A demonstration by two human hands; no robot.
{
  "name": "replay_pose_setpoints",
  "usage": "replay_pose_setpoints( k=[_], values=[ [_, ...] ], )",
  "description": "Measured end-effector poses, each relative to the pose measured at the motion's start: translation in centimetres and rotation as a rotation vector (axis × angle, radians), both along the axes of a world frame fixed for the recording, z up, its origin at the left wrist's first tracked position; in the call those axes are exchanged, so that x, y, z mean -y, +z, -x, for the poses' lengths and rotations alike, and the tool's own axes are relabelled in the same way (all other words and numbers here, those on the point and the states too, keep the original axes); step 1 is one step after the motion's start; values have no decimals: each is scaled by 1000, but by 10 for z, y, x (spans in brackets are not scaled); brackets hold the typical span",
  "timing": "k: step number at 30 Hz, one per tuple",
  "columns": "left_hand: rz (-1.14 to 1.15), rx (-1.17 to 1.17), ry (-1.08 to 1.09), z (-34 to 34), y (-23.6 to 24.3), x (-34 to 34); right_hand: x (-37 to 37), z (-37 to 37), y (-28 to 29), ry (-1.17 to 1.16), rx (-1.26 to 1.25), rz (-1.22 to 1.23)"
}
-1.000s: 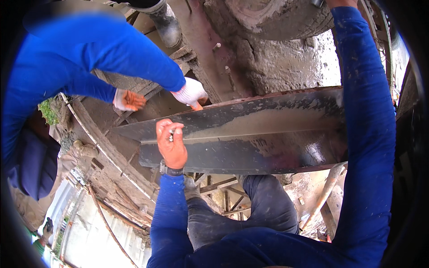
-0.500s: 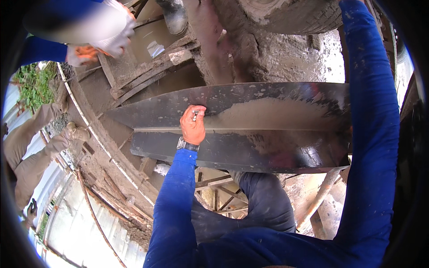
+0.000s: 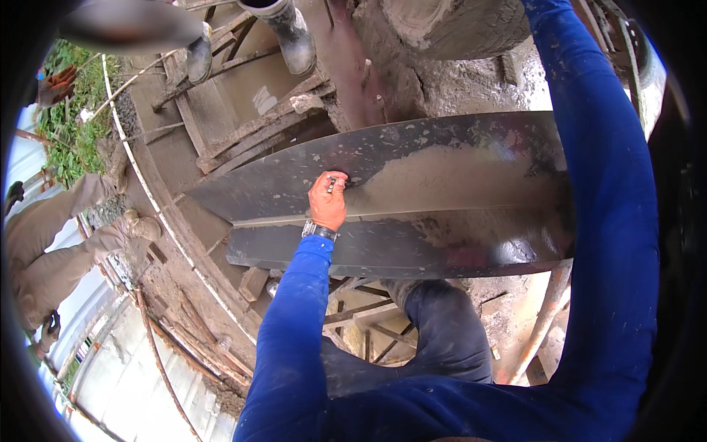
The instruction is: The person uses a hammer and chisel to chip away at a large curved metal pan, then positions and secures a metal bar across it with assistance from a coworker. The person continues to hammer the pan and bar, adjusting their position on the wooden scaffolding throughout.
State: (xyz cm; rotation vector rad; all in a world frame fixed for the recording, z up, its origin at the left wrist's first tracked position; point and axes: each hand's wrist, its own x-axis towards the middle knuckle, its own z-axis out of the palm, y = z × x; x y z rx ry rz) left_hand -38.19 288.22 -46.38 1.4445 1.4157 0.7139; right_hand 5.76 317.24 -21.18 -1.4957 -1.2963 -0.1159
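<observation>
A small pale piece (image 3: 331, 186) is pinched in the curled fingers of the left hand (image 3: 327, 206), which is held over the dark trough (image 3: 390, 234), left of its middle; contact cannot be told. The trough's long axis is laid crosswise, mostly to the hand's right. Its right end is crossed by the right arm (image 3: 607, 169); the right hand's state cannot be told, being out of view.

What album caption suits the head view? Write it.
Left hand curled over a muddy black trough, right arm stretched forward.

A dark, mud-smeared, creased trough (image 3: 383, 247) lies crosswise, tapering leftward.
</observation>
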Motion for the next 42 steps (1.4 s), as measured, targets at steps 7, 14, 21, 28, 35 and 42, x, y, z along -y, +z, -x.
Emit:
replay_pose_setpoints(
  k=[7, 14, 21, 28, 35, 42],
  values=[
    [-7, 9, -156, 17, 6, -11, 113, 62, -17, -96, 155, 394],
    [-401, 38, -520, 27, 20, -46, 334, 210, -22, 113, -463, 339],
    [-553, 100, -607, 34, -7, -53, 484, 316, -81, -27, -505, 875],
    [-584, 193, -614, 37, -16, -57, 491, 352, -84, 0, -462, 982],
    [-640, 202, -661, 40, -22, -57, 495, 363, -97, 1, -377, 966],
    [-648, 153, -675, 43, -25, -56, 495, 371, -98, 4, -306, 1019]
  ],
)
